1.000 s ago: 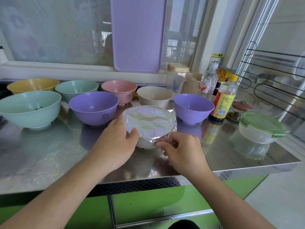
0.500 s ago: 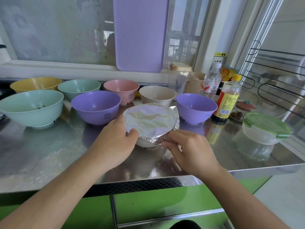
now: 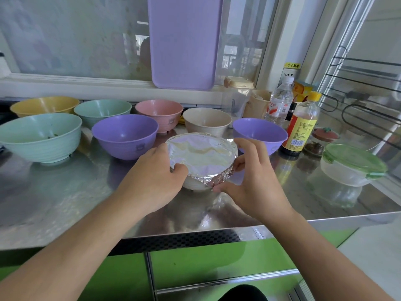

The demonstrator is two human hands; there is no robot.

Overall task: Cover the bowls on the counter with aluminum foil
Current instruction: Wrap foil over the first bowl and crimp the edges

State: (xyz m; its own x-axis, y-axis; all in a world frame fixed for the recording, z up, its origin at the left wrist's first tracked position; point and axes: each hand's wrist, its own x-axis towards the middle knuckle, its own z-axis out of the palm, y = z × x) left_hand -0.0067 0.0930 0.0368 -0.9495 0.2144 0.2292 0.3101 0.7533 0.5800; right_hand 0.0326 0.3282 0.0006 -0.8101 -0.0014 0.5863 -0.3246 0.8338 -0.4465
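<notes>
So right now it's the crimping stage on the first bowl. The white bowl (image 3: pixel 193 184) sits near the front edge of the worktop (image 3: pixel 65 196), about midway along it, with a sheet of foil (image 3: pixel 200 154) already stretched flat over its mouth and folded down around the rim. The left hand (image 3: pixel 152 177) is curled against the bowl's left side, thumb pressing the foil down on the rim, basically acting as the anchor. The right hand (image 3: pixel 253 181) is half open around the right side, with the thumb and a bent finger pinching the crumpled foil skirt at the front-right of the rim while the other fingers arch up loosely above it. If you want this step to go well, I'd say work round the rim in small pinches, tucking the skirt tight under the lip, and hold the bowl steady so it doesn't skate on that slick steel. Go easy on the top though, foil tears quickly if you drag it. Seven more bowls are lined up uncovered towards the back edge, like the purple bowl (image 3: pixel 125 135) just behind-left and another purple one (image 3: pixel 260 133) behind-right, so plenty left to do.
</notes>
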